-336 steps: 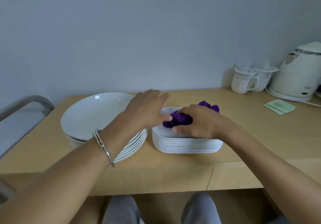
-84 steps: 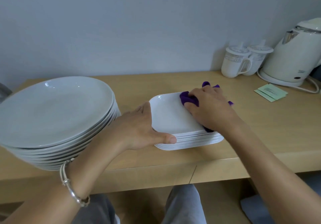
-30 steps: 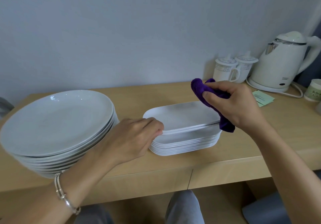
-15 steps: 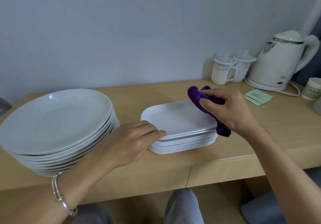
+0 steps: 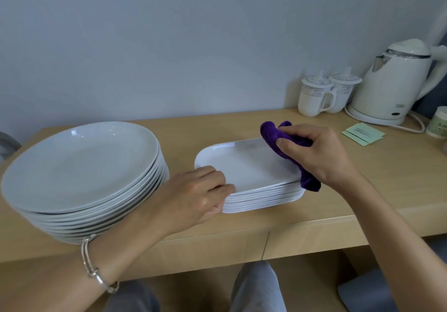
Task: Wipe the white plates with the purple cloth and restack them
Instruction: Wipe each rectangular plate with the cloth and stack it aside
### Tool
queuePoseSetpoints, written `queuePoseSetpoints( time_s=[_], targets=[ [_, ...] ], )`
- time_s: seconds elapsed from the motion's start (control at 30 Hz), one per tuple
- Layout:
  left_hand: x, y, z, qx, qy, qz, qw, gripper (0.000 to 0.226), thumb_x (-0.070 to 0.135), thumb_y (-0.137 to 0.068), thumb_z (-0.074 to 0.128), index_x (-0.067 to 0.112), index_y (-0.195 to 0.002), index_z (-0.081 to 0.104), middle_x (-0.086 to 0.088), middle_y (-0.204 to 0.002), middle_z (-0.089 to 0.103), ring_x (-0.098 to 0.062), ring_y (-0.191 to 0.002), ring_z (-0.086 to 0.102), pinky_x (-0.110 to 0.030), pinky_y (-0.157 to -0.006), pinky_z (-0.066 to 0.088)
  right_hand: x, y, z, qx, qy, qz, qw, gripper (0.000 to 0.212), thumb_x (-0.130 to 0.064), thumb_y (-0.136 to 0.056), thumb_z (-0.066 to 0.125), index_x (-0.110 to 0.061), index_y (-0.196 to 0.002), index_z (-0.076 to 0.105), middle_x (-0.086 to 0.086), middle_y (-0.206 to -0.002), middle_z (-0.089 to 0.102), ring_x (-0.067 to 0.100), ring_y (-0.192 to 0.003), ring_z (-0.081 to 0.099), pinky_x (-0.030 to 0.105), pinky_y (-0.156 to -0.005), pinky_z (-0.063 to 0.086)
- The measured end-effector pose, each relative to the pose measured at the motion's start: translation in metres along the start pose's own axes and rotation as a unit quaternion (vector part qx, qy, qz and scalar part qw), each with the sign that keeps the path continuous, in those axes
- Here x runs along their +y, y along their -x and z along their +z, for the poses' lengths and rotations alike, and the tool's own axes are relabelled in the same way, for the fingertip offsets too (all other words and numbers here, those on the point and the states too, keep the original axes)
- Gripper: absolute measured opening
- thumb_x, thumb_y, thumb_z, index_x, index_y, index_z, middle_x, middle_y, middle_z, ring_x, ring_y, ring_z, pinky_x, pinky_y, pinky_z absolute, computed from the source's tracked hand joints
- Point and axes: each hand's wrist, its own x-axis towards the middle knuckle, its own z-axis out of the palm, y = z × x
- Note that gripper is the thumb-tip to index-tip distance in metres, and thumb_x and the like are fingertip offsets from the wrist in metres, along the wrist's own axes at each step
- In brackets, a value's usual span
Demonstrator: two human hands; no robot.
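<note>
Purple terry cloth point(image 5: 271, 135), soft, nubby, bunched: pinched in my right hand point(image 5: 321, 157), fingers and thumb curled tight round the wad, one tail hanging past the right edge of the stack. Location: right end of the top plate point(image 5: 251, 166), a white, glossy, rounded-rectangular ceramic dish with a shallow raised rim.

Top plate: seated on a stack of matching white rectangular plates point(image 5: 266, 201) at mid-table. My left hand point(image 5: 193, 198) grips its near-left corner, fingers curled over the rim.

Step in hand, as I judge it: wiping this plate's face. Method:
- Hold the corner firm so the slick glaze cannot slide on the plate beneath.
- Draw the cloth in long overlapping passes from the right end toward my left hand, working into the curve of the rim.
- Press flat rather than on one edge, or the plate may tip.

Adjacent, left: stack of larger round white ceramic plates point(image 5: 79, 164), shallow-bowled, glossy, just beside my left wrist. A careless forearm could nudge it.

Support: pale wooden table point(image 5: 375, 183), matte, smooth.

Far right, well apart from the stacks:
- two white lidded mugs point(image 5: 312, 96)
- white plastic electric kettle point(image 5: 394, 86) on its base
- pale green paper packets point(image 5: 362, 136)

On my left wrist: silver metal bangle point(image 5: 96, 270).
</note>
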Motion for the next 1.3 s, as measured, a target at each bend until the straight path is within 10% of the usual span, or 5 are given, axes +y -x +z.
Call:
queuePoseSetpoints(
  time_s=[0.3,0.6,0.77,1.07,1.3],
  targets=[
    [0.0,-0.027,-0.025,0.092,0.113,-0.213,0.966,0.02,0.029,-0.095,0.044,0.021,-0.103,0.059,0.0,-0.085,0.069,-0.017,-0.076,0.056,-0.028,-0.066,0.043,-0.026,-0.001,-0.015,0.138,-0.022,-0.076,0.987,0.025,-0.021,-0.086,0.066,-0.046,-0.085,0.067,-0.014,-0.076,0.065,0.005,-0.066,0.058,0.02,-0.062,0.045],
    [-0.02,-0.087,-0.034,0.205,0.545,-0.518,0.627,0.026,0.007,-0.101,0.047,0.009,-0.09,0.07,-0.007,-0.095,0.072,-0.017,-0.09,0.067,-0.029,-0.086,0.052,-0.045,-0.002,-0.018,0.172,0.042,-0.153,0.972,0.015,-0.018,-0.085,0.065,-0.026,-0.095,0.072,-0.009,-0.085,0.065,0.005,-0.081,0.057,0.016,-0.073,0.042],
    [-0.032,-0.082,-0.012,0.133,0.535,-0.601,0.579,0.02,0.005,-0.101,0.047,0.0,-0.1,0.067,-0.017,-0.101,0.065,-0.024,-0.093,0.06,-0.033,-0.084,0.047,-0.027,-0.008,0.002,0.046,0.108,-0.093,0.989,0.011,-0.02,-0.084,0.066,-0.02,-0.092,0.074,0.002,-0.08,0.067,0.013,-0.076,0.059,0.03,-0.072,0.045],
    [-0.027,-0.063,0.004,-0.002,0.266,-0.526,0.808,0.038,0.038,-0.105,0.037,0.016,-0.078,0.052,0.003,-0.081,0.049,-0.016,-0.081,0.045,-0.028,-0.069,0.028,-0.01,-0.013,0.033,-0.03,0.163,-0.032,0.986,0.017,-0.027,-0.088,0.057,-0.016,-0.085,0.07,0.002,-0.079,0.06,0.016,-0.076,0.054,0.027,-0.072,0.04],
    [-0.015,-0.015,0.021,-0.029,0.334,-0.438,0.834,0.104,0.079,-0.053,0.071,0.031,-0.139,0.039,0.01,-0.137,0.044,-0.006,-0.13,0.042,-0.033,-0.103,0.04,-0.001,-0.007,0.044,0.02,0.159,-0.018,0.987,0.02,-0.03,-0.086,0.064,-0.028,-0.104,0.073,-0.002,-0.111,0.058,0.018,-0.108,0.048,0.02,-0.092,0.033]
  ],
)
